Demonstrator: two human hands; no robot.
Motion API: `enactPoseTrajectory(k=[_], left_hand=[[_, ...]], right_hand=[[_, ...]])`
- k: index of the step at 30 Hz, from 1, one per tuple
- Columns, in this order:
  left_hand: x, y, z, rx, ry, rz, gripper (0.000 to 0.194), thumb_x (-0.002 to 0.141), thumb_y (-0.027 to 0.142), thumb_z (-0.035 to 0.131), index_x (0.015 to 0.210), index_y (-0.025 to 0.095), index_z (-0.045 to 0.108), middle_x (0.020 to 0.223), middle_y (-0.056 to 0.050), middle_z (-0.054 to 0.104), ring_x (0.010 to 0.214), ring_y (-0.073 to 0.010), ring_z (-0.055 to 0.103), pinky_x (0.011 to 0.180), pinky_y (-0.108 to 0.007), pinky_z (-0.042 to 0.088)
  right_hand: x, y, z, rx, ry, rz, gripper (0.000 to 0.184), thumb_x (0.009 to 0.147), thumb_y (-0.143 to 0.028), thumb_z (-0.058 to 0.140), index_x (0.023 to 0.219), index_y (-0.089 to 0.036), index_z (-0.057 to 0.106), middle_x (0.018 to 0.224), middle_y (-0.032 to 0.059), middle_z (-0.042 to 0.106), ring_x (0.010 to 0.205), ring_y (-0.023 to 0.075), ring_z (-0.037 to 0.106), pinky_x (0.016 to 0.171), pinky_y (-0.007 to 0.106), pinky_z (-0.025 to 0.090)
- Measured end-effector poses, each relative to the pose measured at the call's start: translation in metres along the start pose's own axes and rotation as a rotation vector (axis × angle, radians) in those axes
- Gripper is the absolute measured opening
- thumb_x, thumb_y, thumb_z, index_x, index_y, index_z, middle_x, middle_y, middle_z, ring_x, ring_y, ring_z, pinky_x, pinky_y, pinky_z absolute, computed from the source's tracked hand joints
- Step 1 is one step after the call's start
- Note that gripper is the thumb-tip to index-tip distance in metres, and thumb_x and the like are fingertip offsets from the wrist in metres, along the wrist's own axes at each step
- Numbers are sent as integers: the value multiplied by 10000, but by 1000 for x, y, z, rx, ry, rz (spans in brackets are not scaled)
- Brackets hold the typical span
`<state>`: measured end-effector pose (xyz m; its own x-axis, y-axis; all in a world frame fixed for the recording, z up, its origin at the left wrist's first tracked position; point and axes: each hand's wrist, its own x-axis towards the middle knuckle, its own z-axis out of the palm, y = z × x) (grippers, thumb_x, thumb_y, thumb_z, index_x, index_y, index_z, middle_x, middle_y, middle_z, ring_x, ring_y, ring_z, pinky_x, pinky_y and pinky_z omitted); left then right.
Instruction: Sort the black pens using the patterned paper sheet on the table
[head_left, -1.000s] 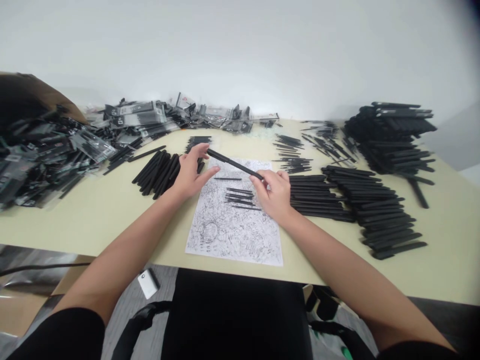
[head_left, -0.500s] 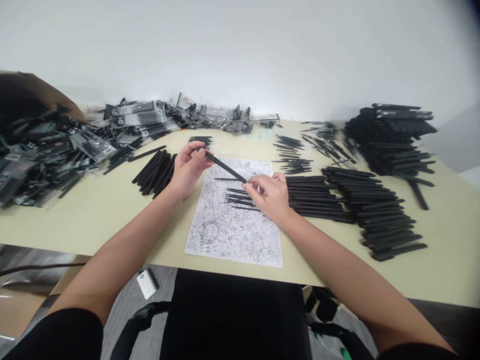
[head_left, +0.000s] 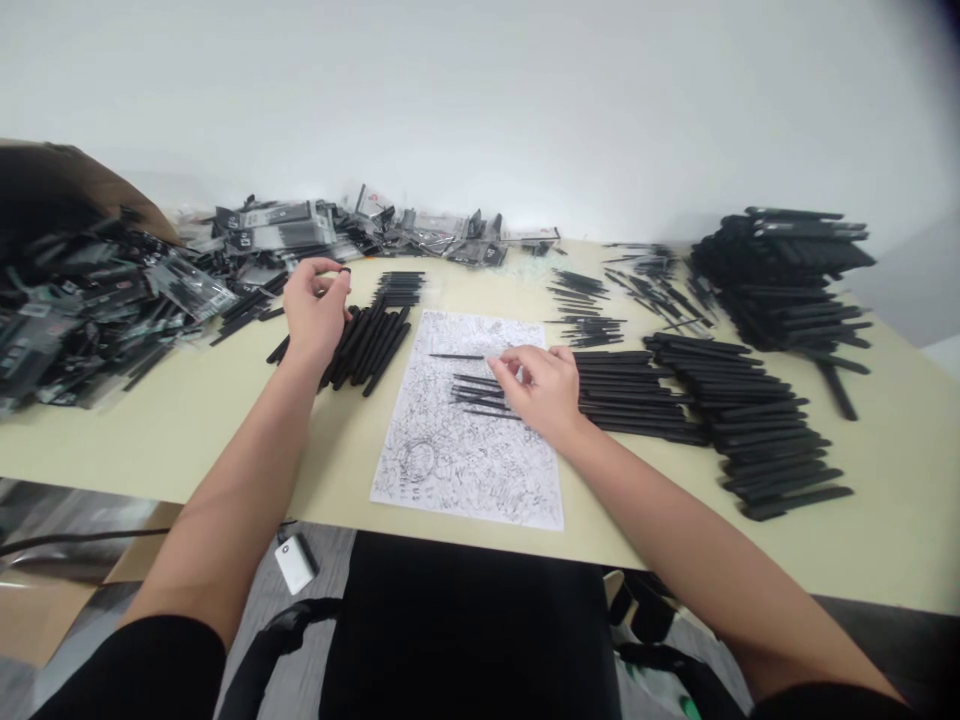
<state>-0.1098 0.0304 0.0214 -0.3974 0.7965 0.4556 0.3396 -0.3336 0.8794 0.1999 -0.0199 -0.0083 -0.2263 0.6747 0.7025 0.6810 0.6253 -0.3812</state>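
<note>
My left hand hangs just above a loose bundle of thick black pen barrels, its fingertips pinched on a small black piece. My right hand rests on a printed sheet of black-and-white doodles, with its fingers over several thin black rods. Nothing long lies in that hand. Its palm hides part of the rods, and a single rod lies alone higher on the sheet.
Long rows of black pens cover the pale table to the right, with thin rods behind them. Plastic-packed pens heap along the back and spill from a cardboard box at left. A white power bank lies on the floor.
The long black pen held between my hands is gone from them. My left hand has moved left over the bundle, which now looks larger. My right hand has stayed near the rods.
</note>
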Motion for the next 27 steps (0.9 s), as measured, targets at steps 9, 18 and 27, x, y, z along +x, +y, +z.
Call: enactPoseTrajectory(k=[9, 18, 27], left_hand=[[-5, -18, -12, 651, -30, 239, 165, 834, 321, 547, 708, 231, 601, 811, -112, 612, 891, -307, 585, 754, -451, 456], [-19, 21, -1, 1269, -206, 54, 329, 879, 166, 383, 1008, 224, 680, 1098, -151, 633, 1034, -340, 553, 794, -464, 432], [-27, 23, 13, 1040, -345, 415, 318, 930, 203, 368, 1003, 241, 675, 1069, -83, 671, 1003, -267, 556, 861, -434, 363]], right_hand=[[0, 3, 1, -84, -72, 80, 218, 926, -344, 506, 797, -221, 632, 696, -34, 671, 575, 120, 557, 718, 306, 293], [3, 1, -2, -217, -291, 175, 220, 938, -302, 443, 909, -219, 645, 801, -7, 688, 722, 145, 591, 727, 295, 245], [6, 2, -4, -332, -353, 184, 240, 940, -261, 419, 957, -210, 653, 918, 39, 693, 852, 197, 593, 740, 317, 239]])
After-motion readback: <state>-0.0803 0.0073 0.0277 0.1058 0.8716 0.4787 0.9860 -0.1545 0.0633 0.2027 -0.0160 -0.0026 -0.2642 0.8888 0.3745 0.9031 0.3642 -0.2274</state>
